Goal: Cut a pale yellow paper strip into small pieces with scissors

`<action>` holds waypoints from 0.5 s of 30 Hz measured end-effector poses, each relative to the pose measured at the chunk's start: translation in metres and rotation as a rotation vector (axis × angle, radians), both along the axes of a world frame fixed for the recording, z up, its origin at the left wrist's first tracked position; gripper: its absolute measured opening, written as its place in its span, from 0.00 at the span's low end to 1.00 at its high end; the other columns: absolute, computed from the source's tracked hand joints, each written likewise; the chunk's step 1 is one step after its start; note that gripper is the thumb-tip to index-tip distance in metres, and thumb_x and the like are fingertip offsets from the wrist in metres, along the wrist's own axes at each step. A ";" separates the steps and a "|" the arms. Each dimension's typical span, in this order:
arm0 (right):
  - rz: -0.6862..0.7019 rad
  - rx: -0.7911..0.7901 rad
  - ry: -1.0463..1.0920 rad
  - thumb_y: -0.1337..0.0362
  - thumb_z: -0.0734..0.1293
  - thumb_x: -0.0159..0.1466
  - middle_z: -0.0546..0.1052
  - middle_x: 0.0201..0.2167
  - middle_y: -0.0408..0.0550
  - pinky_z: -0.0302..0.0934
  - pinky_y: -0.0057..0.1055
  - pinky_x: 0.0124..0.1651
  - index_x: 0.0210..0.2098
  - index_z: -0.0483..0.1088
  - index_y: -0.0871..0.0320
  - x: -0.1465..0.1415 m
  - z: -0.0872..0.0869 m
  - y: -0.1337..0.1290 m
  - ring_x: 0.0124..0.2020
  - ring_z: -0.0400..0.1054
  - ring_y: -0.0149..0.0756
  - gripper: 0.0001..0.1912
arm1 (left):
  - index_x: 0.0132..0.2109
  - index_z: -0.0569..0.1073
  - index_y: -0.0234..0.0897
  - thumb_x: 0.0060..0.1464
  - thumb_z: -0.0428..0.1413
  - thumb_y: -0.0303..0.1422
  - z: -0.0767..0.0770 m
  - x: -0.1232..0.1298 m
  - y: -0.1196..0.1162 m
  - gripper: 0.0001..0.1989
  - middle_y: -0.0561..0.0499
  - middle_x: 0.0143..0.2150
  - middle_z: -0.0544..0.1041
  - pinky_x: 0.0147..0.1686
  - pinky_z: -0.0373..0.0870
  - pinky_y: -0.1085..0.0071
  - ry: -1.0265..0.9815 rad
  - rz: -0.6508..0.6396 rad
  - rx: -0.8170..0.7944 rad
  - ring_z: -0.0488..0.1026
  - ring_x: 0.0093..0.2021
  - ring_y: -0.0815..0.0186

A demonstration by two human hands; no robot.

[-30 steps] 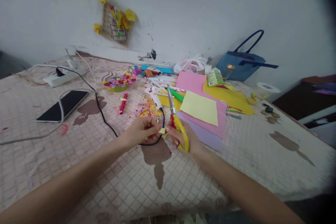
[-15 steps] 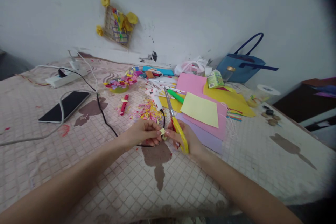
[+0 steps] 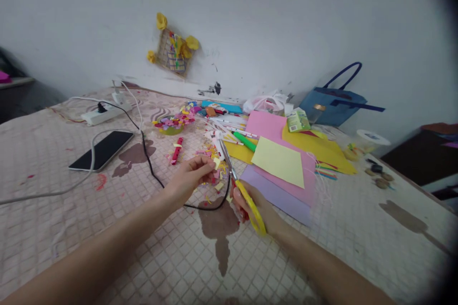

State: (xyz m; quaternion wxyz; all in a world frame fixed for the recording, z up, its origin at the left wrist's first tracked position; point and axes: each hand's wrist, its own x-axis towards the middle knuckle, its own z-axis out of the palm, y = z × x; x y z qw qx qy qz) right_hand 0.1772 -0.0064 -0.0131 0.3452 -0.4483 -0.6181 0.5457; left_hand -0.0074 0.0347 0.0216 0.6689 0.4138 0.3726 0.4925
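Between the thumb and fingers of my left hand is a small pale yellow paper piece. My right hand is closed around scissors with yellow handles, their metal blades pointing up and away from me. Behind the blades lies a white glue gun, partly covered by them. Under and beyond my left hand spreads a heap of paper scraps in pink and yellow. A red strip with a pale band around it rests to the left of the heap.
Coloured paper sheets lie to the right, with a green marker beside them. A black cable loops past my left hand. Farther left are a dark tablet and a power strip. A blue bag stands by the wall.
My hands have moved apart; the right one let go of the paper piece and drew back toward me with the scissors. The left still pinches the paper. The whole view has shifted slightly.
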 end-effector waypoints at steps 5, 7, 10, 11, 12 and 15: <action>0.041 0.048 -0.035 0.51 0.60 0.62 0.58 0.18 0.36 0.51 0.22 0.17 0.27 0.56 0.56 -0.001 0.010 -0.004 0.16 0.53 0.23 0.17 | 0.31 0.71 0.34 0.45 0.61 0.31 -0.001 -0.003 0.003 0.07 0.56 0.24 0.72 0.26 0.64 0.81 0.005 0.073 0.051 0.67 0.23 0.77; 0.060 0.055 -0.026 0.53 0.60 0.62 0.58 0.19 0.37 0.51 0.22 0.18 0.26 0.55 0.56 -0.001 0.014 -0.005 0.17 0.53 0.24 0.16 | 0.30 0.71 0.34 0.44 0.62 0.31 0.001 -0.005 0.004 0.07 0.56 0.24 0.73 0.27 0.65 0.79 -0.016 0.083 0.055 0.68 0.24 0.76; 0.077 0.074 -0.053 0.56 0.60 0.62 0.58 0.20 0.37 0.50 0.22 0.20 0.26 0.55 0.57 -0.002 0.020 -0.007 0.19 0.53 0.24 0.13 | 0.29 0.70 0.33 0.44 0.62 0.32 0.005 -0.007 0.004 0.08 0.55 0.24 0.74 0.28 0.66 0.78 -0.036 0.084 0.070 0.69 0.25 0.75; 0.073 0.083 -0.077 0.57 0.61 0.62 0.58 0.20 0.37 0.50 0.22 0.20 0.27 0.56 0.57 -0.002 0.021 -0.008 0.19 0.52 0.24 0.13 | 0.29 0.70 0.33 0.44 0.62 0.32 0.006 -0.007 0.004 0.08 0.54 0.24 0.74 0.29 0.66 0.77 -0.042 0.085 0.073 0.70 0.25 0.74; 0.062 0.092 -0.101 0.57 0.61 0.62 0.59 0.20 0.37 0.50 0.22 0.20 0.27 0.56 0.57 -0.002 0.023 -0.008 0.19 0.52 0.24 0.12 | 0.29 0.70 0.33 0.44 0.62 0.32 0.008 -0.008 0.004 0.09 0.53 0.25 0.75 0.29 0.67 0.77 -0.045 0.088 0.075 0.70 0.25 0.73; 0.049 0.097 -0.110 0.57 0.62 0.60 0.59 0.20 0.37 0.50 0.23 0.20 0.26 0.57 0.57 -0.003 0.026 -0.009 0.19 0.52 0.25 0.12 | 0.30 0.70 0.33 0.45 0.61 0.33 0.009 -0.008 0.004 0.09 0.51 0.27 0.76 0.29 0.67 0.76 -0.028 0.102 0.079 0.72 0.27 0.72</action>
